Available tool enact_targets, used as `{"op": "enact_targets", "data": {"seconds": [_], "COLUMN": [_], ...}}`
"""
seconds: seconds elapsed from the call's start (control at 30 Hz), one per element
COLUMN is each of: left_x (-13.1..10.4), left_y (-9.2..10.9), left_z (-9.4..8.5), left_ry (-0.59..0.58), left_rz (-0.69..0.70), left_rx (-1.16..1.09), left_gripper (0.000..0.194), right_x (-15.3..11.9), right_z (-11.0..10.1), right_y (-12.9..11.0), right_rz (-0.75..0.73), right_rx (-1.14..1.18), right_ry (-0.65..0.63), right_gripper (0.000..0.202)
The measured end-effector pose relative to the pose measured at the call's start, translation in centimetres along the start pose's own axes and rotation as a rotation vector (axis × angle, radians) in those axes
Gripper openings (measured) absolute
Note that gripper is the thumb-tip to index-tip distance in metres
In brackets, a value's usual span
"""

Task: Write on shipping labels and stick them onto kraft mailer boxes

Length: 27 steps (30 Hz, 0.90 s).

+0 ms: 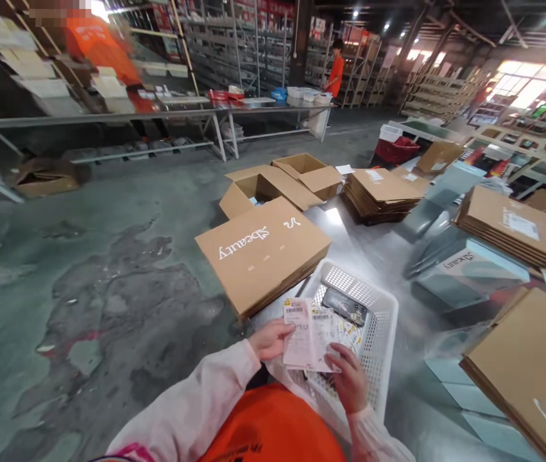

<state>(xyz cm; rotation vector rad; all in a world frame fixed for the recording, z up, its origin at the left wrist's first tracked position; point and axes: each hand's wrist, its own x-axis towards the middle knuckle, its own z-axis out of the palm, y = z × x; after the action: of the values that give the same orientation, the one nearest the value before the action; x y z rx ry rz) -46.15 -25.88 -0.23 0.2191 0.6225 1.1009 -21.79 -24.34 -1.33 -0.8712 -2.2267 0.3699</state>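
Observation:
Two pale printed labels with barcodes are held up side by side over a white plastic basket (382, 346). My left hand (271, 339) pinches the left label (298, 340) by its left edge. On the other side, my right hand (349, 375) grips the right label (322, 330) near its lower right corner. Inside the basket, partly covered by the labels and my hand, lie a dark flat packet (344, 305) and small white and yellow pieces that I cannot make out.
Flattened cartons (263, 253) are stacked left of the basket on the metal table (349, 247). Open boxes (253, 192) and another carton stack (385, 192) sit beyond. Light blue boxes (475, 269) and more cartons (532, 366) crowd the right. People in orange are at the back.

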Motion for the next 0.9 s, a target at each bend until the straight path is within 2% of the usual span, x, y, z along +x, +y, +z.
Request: {"op": "enact_targets", "data": {"seconds": [0.07, 0.13, 0.27, 0.33, 0.47, 0.53, 0.6, 0.7, 0.8, 0.9], "left_x": [0.5, 0.4, -1.6, -2.5, -3.4, -3.4, -3.3, -3.3, -3.3, -2.5], "left_y": [-0.7, -0.7, 1.5, 2.7, 3.4, 3.0, 2.4, 2.0, 2.1, 2.4], "left_z": [0.2, 0.0, -0.8, -0.9, -1.1, -1.4, -2.0, -3.1, -3.8, -2.7], "left_ry": [0.016, 0.049, 0.096, 0.077, 0.035, 0.042, 0.051, 0.061, 0.074, 0.061], "left_rz": [0.014, 0.061, 0.219, 0.247, 0.216, 0.204, 0.189, 0.164, 0.162, 0.204], "left_rx": [0.025, 0.039, 0.021, 0.024, 0.046, 0.04, 0.03, 0.028, 0.069, 0.28], "left_gripper": [0.024, 0.028, 0.058, 0.068, 0.063, 0.058, 0.052, 0.047, 0.043, 0.038], "right_x": [0.5, 1.3, 3.7, 5.1, 6.9, 7.4, 7.8, 8.4, 8.8, 9.1], "right_z": [1.2, 2.1, 3.1, 3.5, 4.5, 4.6, 4.3, 2.6, 0.2, -1.4], "right_y": [-0.7, -0.3, 3.2, 5.3, 7.4, 7.7, 7.8, 7.9, 8.0, 7.6], "right_rz": [0.042, 0.131, 0.402, 0.428, 0.388, 0.379, 0.394, 0.454, 0.515, 0.543], "right_rx": [0.013, -0.034, -0.304, -0.36, -0.413, -0.441, -0.468, -0.492, -0.463, -0.361], "right_ry": [-0.165, -0.314, -0.538, -0.625, -0.767, -0.816, -0.838, -0.807, -0.761, -0.765], "right_gripper": [0.038, 0.045, 0.05, 0.052, 0.066, 0.059, 0.041, 0.017, 0.022, 0.021]}}
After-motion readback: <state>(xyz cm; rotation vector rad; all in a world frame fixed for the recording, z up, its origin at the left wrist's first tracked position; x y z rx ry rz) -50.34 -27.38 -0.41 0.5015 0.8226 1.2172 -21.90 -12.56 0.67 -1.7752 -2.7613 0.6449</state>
